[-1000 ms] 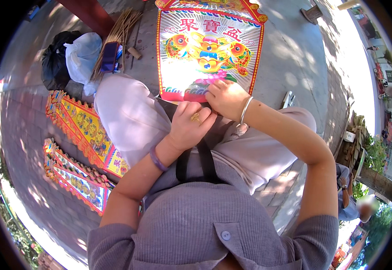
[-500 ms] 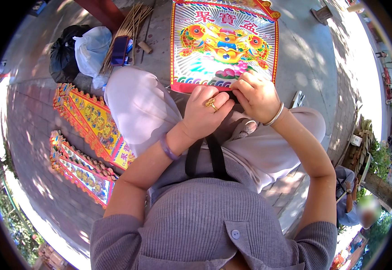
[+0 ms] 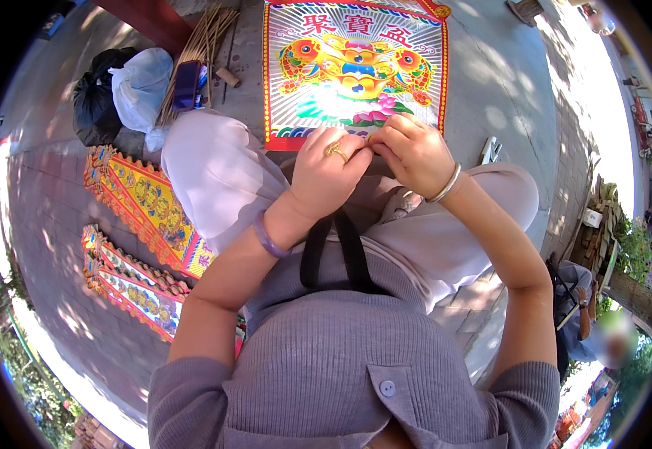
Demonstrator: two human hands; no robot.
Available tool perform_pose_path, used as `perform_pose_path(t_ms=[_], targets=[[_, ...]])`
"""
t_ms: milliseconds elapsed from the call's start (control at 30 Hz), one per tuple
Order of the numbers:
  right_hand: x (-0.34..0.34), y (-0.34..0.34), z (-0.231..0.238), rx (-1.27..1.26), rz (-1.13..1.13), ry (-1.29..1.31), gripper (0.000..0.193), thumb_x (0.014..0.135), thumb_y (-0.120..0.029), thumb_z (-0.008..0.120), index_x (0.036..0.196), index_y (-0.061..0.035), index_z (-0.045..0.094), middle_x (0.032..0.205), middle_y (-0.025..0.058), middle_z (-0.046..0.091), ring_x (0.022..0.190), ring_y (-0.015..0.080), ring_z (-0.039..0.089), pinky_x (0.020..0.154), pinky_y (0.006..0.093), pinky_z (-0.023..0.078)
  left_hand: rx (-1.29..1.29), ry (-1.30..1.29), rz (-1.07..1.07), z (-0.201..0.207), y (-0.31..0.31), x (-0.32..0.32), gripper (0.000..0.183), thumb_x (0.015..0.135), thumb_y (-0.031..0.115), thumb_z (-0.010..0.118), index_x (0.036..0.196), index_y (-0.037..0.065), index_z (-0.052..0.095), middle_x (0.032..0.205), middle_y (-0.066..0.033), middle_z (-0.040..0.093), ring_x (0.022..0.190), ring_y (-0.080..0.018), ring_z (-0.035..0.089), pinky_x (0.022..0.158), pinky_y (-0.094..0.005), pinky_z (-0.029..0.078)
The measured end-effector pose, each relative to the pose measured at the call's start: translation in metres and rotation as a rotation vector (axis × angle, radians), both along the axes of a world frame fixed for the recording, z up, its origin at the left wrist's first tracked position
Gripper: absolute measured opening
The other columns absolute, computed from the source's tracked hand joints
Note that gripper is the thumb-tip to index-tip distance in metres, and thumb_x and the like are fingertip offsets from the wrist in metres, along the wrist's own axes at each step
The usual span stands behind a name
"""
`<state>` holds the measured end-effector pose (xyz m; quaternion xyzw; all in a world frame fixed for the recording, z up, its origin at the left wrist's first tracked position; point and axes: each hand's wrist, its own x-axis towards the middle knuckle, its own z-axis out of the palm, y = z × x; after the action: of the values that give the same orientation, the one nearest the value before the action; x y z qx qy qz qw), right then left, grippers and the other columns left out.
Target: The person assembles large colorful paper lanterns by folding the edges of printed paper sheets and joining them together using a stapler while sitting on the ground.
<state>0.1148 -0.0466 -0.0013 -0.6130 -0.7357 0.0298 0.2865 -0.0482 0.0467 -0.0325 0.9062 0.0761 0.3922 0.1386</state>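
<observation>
A colourful printed paper sheet [image 3: 356, 67] with two orange fish, pink flowers and a red lower border lies on the ground before me. Over its lower edge, my left hand [image 3: 327, 168] is closed, thumb and fingers pinched, a gold ring on one finger. Its fingertips meet those of my right hand [image 3: 416, 161], which is pinched as well. A tiny yellowish bit shows between the fingertips, too small to name. The fingers partly cover the sheet's bottom border, and I cannot tell whether they grip it.
To the left lie stacked yellow-and-red printed papers [image 3: 150, 206] and a second stack [image 3: 135, 288]. Farther off are a black bag [image 3: 98, 101], a white bag [image 3: 140, 86], a phone [image 3: 186, 84] and thin sticks [image 3: 205, 45]. A metal stapler-like tool [image 3: 491, 150] rests at right.
Both hands have drawn their fingertips together, where they were slightly apart at the sheet's lower edge. The view has shifted a little, so the sheet sits farther left.
</observation>
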Motion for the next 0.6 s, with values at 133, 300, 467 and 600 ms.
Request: perform_pose_path(t_ms=[133,300,467,600], targets=[[0.004,-0.006,0.001,-0.012,0.029,0.042,0.013,0.078,-0.013,0.068,0.087,-0.0057,0.063,0.084,0.0084,0.056,0.081,0.0286,0.058,0.071,0.0378,0.05,-0.035,0.015,-0.03,0.001,0.002,0.002,0.009,0.067,0.003,0.062,0.077,0.005,0.063,0.083,-0.0027,0.058,0.076,-0.0238,0.056,0.069,-0.0356,0.046],[0.007,-0.013,0.005,-0.075,0.037,0.104,0.017,0.074,-0.012,0.07,0.089,-0.0052,0.063,0.088,0.0092,0.055,0.085,0.0289,0.054,0.075,0.0383,0.048,-0.064,0.027,-0.041,0.005,0.003,0.001,0.015,0.066,-0.001,0.066,0.079,0.006,0.067,0.081,-0.0026,0.06,0.076,-0.023,0.057,0.069,-0.0343,0.046],[0.003,-0.019,0.003,-0.031,0.022,0.049,0.016,0.073,-0.01,0.07,0.087,-0.0065,0.062,0.086,0.0076,0.053,0.085,0.027,0.054,0.074,0.037,0.048,-0.115,0.047,-0.01,0.009,-0.004,0.0,0.014,0.067,0.0,0.062,0.079,0.006,0.064,0.08,-0.0032,0.057,0.077,-0.0235,0.056,0.071,-0.0347,0.046],[-0.001,-0.023,0.001,0.039,0.035,0.058,0.018,0.072,-0.005,0.071,0.088,-0.0043,0.064,0.083,0.0075,0.055,0.075,0.0262,0.055,0.067,0.0353,0.047,-0.108,0.094,-0.009,0.012,-0.009,-0.002,0.016,0.067,0.001,0.063,0.082,0.007,0.066,0.078,-0.0031,0.057,0.077,-0.023,0.055,0.07,-0.034,0.047]])
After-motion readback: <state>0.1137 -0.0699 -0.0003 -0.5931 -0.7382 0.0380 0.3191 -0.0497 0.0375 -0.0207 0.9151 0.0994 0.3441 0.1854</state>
